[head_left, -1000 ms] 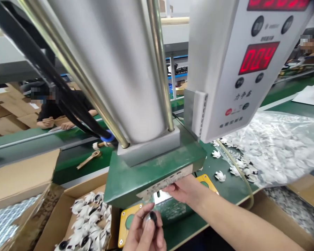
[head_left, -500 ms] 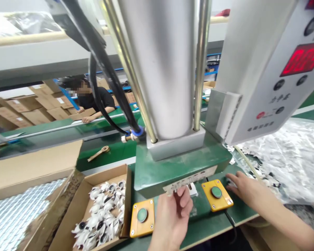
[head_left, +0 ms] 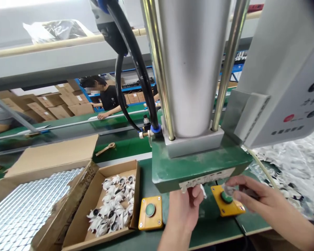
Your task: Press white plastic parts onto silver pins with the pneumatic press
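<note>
My left hand (head_left: pixel 184 209) reaches under the green head of the press (head_left: pixel 199 164), fingers curled together. Whatever sits between those fingertips is hidden by the hand and the press edge. A bit of a white piece (head_left: pixel 203 191) shows just right of the fingers. My right hand (head_left: pixel 256 197) is closed on a small white plastic part (head_left: pixel 229 190), pinched between thumb and fingers over the right push-button box (head_left: pixel 240 209). That yellow box carries a green button, partly covered by the part. Left of my left hand lies a second yellow push-button box (head_left: pixel 143 221).
A cardboard tray (head_left: pixel 137 195) holds several white, bladed parts. Beside it stands an open carton (head_left: pixel 18 165) of shiny metal pieces. On the right, a clear plastic bag (head_left: pixel 303 174) spreads beside more parts. A control box (head_left: pixel 279 104) overhangs. A co-worker (head_left: pixel 110 97) sits across the line.
My right hand has moved left from beside the bag to above the right button box, now with a white part in it. My left hand stays under the press. The view has shifted.
</note>
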A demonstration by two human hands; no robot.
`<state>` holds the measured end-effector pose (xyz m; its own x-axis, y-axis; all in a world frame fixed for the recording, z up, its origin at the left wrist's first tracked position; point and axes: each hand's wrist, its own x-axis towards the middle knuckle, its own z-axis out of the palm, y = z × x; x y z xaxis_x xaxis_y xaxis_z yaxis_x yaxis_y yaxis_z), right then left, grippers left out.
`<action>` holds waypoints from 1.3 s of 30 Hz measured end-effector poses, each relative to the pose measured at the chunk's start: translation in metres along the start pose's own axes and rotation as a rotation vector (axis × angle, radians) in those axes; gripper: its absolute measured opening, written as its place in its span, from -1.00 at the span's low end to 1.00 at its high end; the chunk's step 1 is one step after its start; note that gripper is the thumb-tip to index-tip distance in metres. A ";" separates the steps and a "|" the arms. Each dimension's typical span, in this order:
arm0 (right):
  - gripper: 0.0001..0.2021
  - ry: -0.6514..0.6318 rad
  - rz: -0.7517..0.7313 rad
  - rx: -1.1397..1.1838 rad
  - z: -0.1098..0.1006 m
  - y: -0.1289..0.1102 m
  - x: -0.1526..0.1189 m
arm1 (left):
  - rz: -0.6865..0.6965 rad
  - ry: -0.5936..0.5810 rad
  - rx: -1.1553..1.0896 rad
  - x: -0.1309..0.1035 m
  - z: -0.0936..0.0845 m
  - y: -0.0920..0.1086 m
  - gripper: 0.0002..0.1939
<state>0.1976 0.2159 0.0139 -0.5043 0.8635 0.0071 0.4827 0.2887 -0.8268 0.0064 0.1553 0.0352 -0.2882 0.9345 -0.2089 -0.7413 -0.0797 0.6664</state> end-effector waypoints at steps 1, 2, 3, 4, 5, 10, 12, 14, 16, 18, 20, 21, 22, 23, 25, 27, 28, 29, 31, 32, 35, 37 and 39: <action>-0.65 0.022 0.026 0.057 0.007 -0.009 0.000 | 0.008 0.016 0.048 -0.003 -0.003 0.000 -0.75; -0.65 0.048 0.044 0.109 0.014 -0.016 0.000 | 0.012 0.033 0.094 -0.006 -0.008 0.001 -0.73; -0.66 0.069 0.060 0.151 0.022 -0.022 0.002 | 0.012 0.051 0.136 -0.010 -0.014 0.001 -0.70; -0.68 0.062 0.068 0.175 0.028 -0.027 0.006 | 0.011 0.076 0.172 -0.013 -0.020 0.002 -0.69; -0.70 0.036 0.073 0.174 0.034 -0.031 0.010 | 0.009 0.108 0.203 -0.017 -0.027 0.002 -0.68; -0.58 -0.019 -0.075 0.012 0.059 -0.050 0.041 | 0.018 0.236 0.292 -0.033 -0.057 0.005 -0.71; -0.63 0.019 -0.173 -0.004 0.067 -0.053 0.049 | 0.022 0.239 0.302 -0.038 -0.063 0.007 -0.74; -0.66 0.014 -0.222 -0.005 0.072 -0.050 0.052 | 0.031 0.245 0.303 -0.042 -0.066 0.009 -0.76; -0.66 0.002 -0.248 0.002 0.074 -0.041 0.052 | 0.035 0.253 0.297 -0.044 -0.068 0.011 -0.77; -0.65 0.013 -0.261 0.006 0.075 -0.028 0.051 | 0.037 0.258 0.287 -0.044 -0.070 0.012 -0.76; -0.66 0.021 -0.262 -0.008 0.075 -0.016 0.052 | 0.033 0.259 0.281 -0.042 -0.072 0.011 -0.75; -0.67 0.024 -0.260 -0.020 0.076 -0.012 0.053 | 0.031 0.259 0.279 -0.041 -0.073 0.010 -0.75; -0.68 0.022 -0.258 -0.031 0.077 -0.008 0.054 | 0.029 0.258 0.279 -0.040 -0.074 0.009 -0.75; -0.69 0.019 -0.256 -0.039 0.078 -0.006 0.056 | 0.028 0.257 0.280 -0.039 -0.075 0.008 -0.75; -0.71 0.017 -0.253 -0.050 0.081 -0.004 0.059 | 0.026 0.260 0.293 -0.038 -0.076 0.007 -0.73; -0.71 0.018 -0.252 -0.058 0.083 -0.005 0.061 | 0.017 0.262 0.336 -0.037 -0.077 0.007 -0.71; -0.71 0.016 -0.252 -0.059 0.084 -0.005 0.061 | 0.017 0.272 0.378 -0.038 -0.079 0.008 -0.71; -0.70 0.017 -0.252 -0.065 0.085 -0.006 0.061 | 0.034 0.288 0.440 -0.038 -0.080 0.010 -0.72; -0.66 0.041 -0.252 -0.128 0.084 -0.006 0.056 | 0.134 0.327 0.670 -0.042 -0.087 0.016 -0.74; -0.63 0.056 -0.247 -0.169 0.083 -0.005 0.051 | 0.198 0.356 0.844 -0.044 -0.092 0.019 -0.75; -0.56 0.161 -0.236 -0.329 0.073 0.005 0.031 | 0.290 0.437 1.470 -0.056 -0.112 0.028 -0.73; -0.59 0.254 -0.292 -0.430 0.062 0.020 0.014 | 0.267 0.466 1.813 -0.064 -0.123 0.031 -0.71; -0.66 0.348 -0.353 -0.533 0.052 0.039 -0.002 | 0.269 0.455 2.061 -0.071 -0.130 0.032 -0.65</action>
<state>0.1807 0.2038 -0.0473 -0.4802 0.7373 0.4751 0.6611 0.6602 -0.3564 -0.0752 0.0411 -0.0218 -0.5718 0.8146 0.0974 0.8032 0.5317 0.2688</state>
